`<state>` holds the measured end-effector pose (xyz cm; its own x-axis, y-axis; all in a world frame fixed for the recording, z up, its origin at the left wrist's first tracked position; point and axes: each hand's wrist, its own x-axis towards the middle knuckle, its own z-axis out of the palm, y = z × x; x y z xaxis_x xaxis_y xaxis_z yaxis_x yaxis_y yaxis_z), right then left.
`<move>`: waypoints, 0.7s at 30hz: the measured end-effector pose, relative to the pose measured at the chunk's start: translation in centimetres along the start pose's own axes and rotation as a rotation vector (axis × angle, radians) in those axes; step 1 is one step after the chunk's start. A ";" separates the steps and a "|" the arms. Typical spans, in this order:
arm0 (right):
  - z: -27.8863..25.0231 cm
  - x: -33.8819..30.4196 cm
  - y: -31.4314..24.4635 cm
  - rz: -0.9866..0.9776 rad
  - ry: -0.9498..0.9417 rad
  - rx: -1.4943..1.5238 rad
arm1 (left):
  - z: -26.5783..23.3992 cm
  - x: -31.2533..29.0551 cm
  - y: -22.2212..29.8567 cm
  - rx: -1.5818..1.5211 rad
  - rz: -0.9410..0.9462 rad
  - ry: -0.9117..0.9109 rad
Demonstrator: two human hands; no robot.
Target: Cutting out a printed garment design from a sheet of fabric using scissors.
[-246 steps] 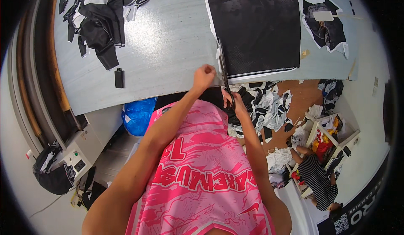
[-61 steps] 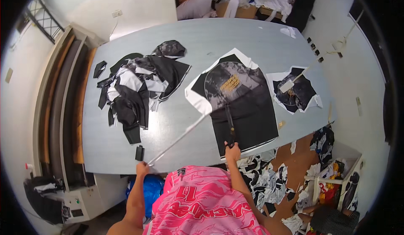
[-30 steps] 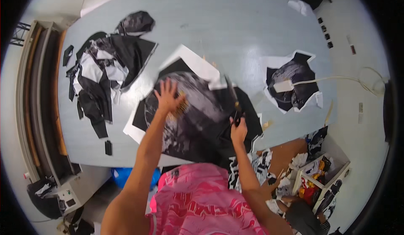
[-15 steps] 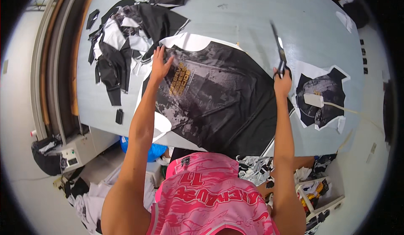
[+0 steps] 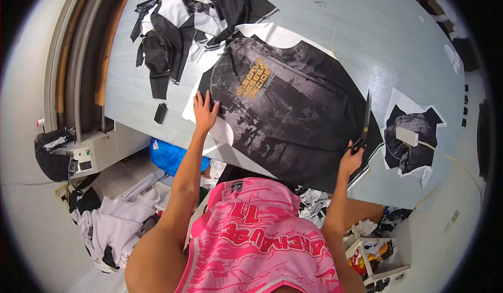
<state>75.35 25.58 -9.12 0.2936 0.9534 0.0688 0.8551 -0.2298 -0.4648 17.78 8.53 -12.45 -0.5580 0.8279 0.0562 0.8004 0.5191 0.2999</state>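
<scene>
A large black and grey printed fabric panel (image 5: pixel 293 115) with gold lettering and white margins lies flat on the pale grey table. My left hand (image 5: pixel 206 114) rests on its left edge, fingers spread, beside a white curved margin. In my right hand (image 5: pixel 352 159) are black-handled scissors (image 5: pixel 367 117), held above the panel's right side with the blades pointing away from me. The blades look closed. To the right lies a smaller dark printed piece (image 5: pixel 411 154) with a white border, and on it sits a white rectangular device (image 5: pixel 406 136) with a cable.
Dark and white fabric pieces (image 5: pixel 173 41) are heaped at the far left. Near the table's left edge lies a small black block (image 5: pixel 161 113). A roller machine (image 5: pixel 84 57) stands left of the table. Below are a blue bag (image 5: pixel 167 156) and a scrap bin (image 5: pixel 387 259).
My left hand has moved toward me along the panel's left edge. My right hand has brought the scissors lower and nearer, over the panel. The whole view has shifted.
</scene>
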 end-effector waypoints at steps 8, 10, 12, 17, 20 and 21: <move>-5.3 -5.4 -1.9 -0.079 0.081 0.056 | -6.2 -5.7 -1.1 -0.032 0.064 -0.090; -6.9 -12.1 -5.2 -0.095 0.006 0.148 | -8.1 -9.4 -3.6 -0.013 0.086 -0.103; -7.9 -20.2 -7.6 -0.127 -0.102 0.117 | -8.7 -12.6 -6.9 0.019 0.024 -0.125; -8.1 -40.8 -7.4 -0.082 -0.566 0.204 | -9.9 -14.9 -12.9 0.034 -0.060 -0.102; -8.7 -48.9 -6.9 0.177 -0.890 0.415 | -11.1 -15.3 -11.7 -0.077 0.165 -0.136; -9.5 -49.8 -9.0 0.247 -1.025 0.383 | -11.1 -15.7 -11.2 -0.107 0.298 -0.166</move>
<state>57.12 -21.69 -0.01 -0.2048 0.6407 -0.7400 0.5822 -0.5280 -0.6183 15.10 -12.61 -6.11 -0.2534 0.9673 0.0028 0.8901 0.2321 0.3923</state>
